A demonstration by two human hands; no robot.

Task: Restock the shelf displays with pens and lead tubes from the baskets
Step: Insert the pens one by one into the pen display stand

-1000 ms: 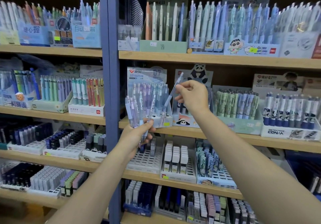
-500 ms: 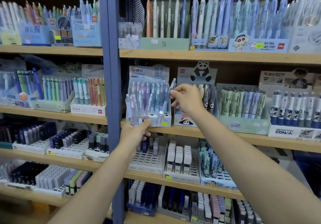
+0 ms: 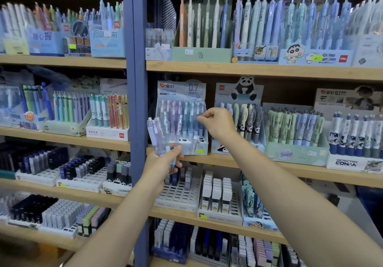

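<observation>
Left hand: gripped a bunch of pens, long axes near upright, caps up, fanned leftward.
Right hand: fingers pinched at the display box; contents unclear.

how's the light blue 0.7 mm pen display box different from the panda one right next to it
The light blue 0.7 mm pen display box has a plain rectangular backing card; the panda pen display box is topped by a cut-out panda. The 0.7 mm box holds translucent purple and blue pens; the panda box holds pale green, cream and grey ones. The right hand reaches into the 0.7 mm box only. Both stand upright on the same wooden shelf.
</observation>
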